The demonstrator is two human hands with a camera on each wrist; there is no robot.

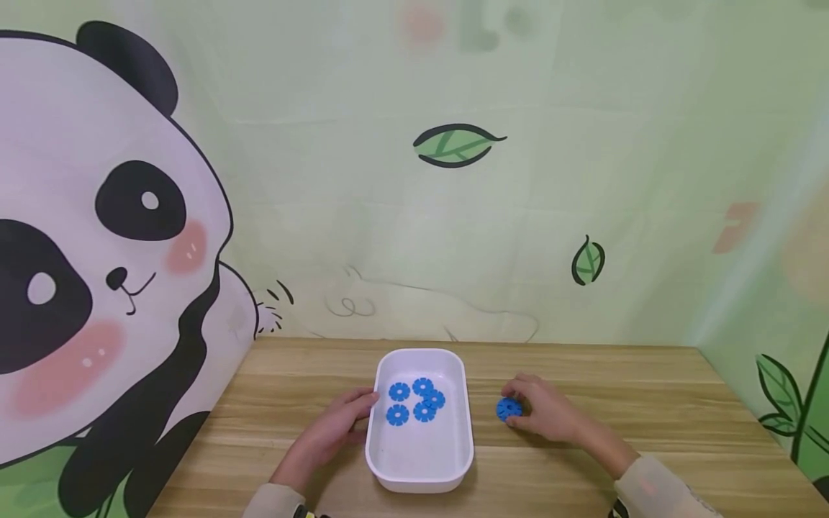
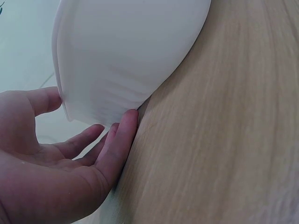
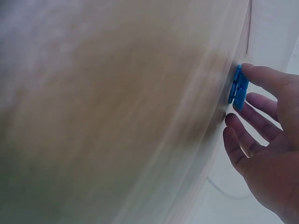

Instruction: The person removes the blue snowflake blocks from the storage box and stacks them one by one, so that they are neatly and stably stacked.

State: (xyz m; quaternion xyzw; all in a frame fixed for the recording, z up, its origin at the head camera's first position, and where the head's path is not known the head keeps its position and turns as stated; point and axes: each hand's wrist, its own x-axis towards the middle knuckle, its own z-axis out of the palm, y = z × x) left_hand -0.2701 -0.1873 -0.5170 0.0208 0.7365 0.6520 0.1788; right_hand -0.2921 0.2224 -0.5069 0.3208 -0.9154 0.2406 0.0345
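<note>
A white rectangular tray [image 1: 419,467] stands on the wooden table, with several blue snowflake discs [image 1: 398,415] lying flat in its far half, a few overlapping. My left hand [image 1: 335,423] holds the tray by its left side; in the left wrist view one digit meets the rim while the other fingers [image 2: 122,140] touch low on the outer wall. Right of the tray, my right hand [image 1: 542,407] pinches more blue snowflake discs [image 1: 509,410] between thumb and fingers. Side-on in the right wrist view, these snowflake discs [image 3: 239,88] show two layers, close over the tabletop.
The wooden table [image 1: 648,403] reaches back to a pale green cloth wall [image 1: 350,216] printed with a large panda [image 1: 149,288] at the left and leaves. Light sleeves cover both forearms.
</note>
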